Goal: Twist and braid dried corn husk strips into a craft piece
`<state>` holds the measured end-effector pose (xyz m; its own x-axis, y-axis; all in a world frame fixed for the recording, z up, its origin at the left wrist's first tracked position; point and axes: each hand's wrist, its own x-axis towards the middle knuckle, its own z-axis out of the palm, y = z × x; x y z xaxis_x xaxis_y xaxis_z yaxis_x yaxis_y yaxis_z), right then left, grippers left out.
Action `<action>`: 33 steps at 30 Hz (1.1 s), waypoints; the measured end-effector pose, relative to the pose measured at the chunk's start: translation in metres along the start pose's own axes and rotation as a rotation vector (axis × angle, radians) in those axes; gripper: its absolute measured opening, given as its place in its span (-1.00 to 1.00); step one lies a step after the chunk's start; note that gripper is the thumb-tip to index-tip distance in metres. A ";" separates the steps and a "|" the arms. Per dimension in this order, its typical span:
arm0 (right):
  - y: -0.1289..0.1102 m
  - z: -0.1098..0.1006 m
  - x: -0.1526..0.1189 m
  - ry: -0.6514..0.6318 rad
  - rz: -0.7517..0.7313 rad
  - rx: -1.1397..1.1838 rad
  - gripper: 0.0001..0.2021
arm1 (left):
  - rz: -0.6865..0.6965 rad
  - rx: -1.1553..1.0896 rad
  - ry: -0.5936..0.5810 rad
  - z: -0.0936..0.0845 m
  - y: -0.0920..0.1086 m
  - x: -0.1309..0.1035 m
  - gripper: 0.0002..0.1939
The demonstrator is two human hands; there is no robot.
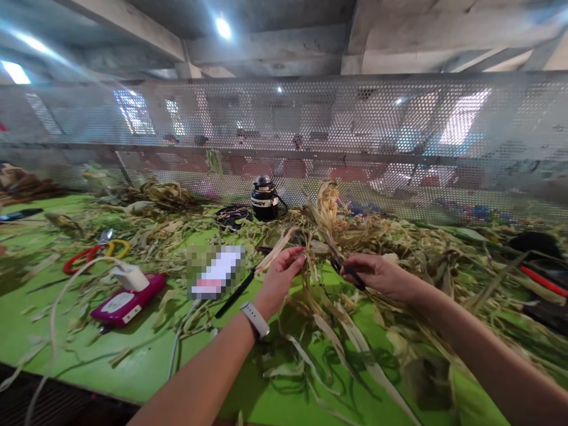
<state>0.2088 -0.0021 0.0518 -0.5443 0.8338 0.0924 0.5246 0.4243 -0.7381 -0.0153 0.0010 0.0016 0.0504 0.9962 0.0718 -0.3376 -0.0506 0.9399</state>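
Observation:
My left hand (pixel 281 275), with a pale band (pixel 254 319) at the wrist, is closed in a pinch on thin strips of dried husk (pixel 310 263). Close by on the right, my right hand (pixel 377 274) is closed around a dark-handled tool (pixel 354 277); its exact kind is hard to make out. Long pale husk strips (pixel 366 349) hang and spread over the green table below both hands. Just behind them stands a tuft of dried husk (pixel 327 207).
Husk scraps litter the green table (pixel 146 361). Left lie red-and-yellow-handled scissors (pixel 95 254), a magenta power strip (pixel 128 302) with a charger, a blurred phone (pixel 217 272) and a black stick-like object (pixel 235 294). A black jug (pixel 264 200) stands before the perforated metal screen (pixel 284 118).

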 end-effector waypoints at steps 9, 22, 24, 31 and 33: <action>0.003 0.003 0.002 0.079 -0.017 -0.062 -0.70 | 0.029 -0.001 0.015 -0.001 -0.003 0.003 -0.64; -0.010 0.007 -0.002 0.131 0.035 -0.543 -0.82 | -0.144 -0.228 0.035 0.006 -0.005 -0.002 -0.66; -0.009 0.009 -0.001 0.166 0.073 -0.535 -0.79 | -0.182 -0.277 0.027 0.007 -0.005 -0.002 -0.66; -0.009 0.005 -0.004 0.040 0.215 -0.608 -0.87 | -0.216 -0.291 0.055 0.010 -0.005 -0.003 -0.78; -0.010 0.005 -0.005 -0.028 0.237 -0.580 -0.89 | -0.214 -0.287 0.059 0.011 -0.004 -0.004 -0.81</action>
<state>0.2028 -0.0118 0.0552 -0.3824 0.9225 -0.0523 0.8988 0.3582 -0.2526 -0.0039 -0.0035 0.0009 0.0969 0.9848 -0.1441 -0.5757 0.1736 0.7990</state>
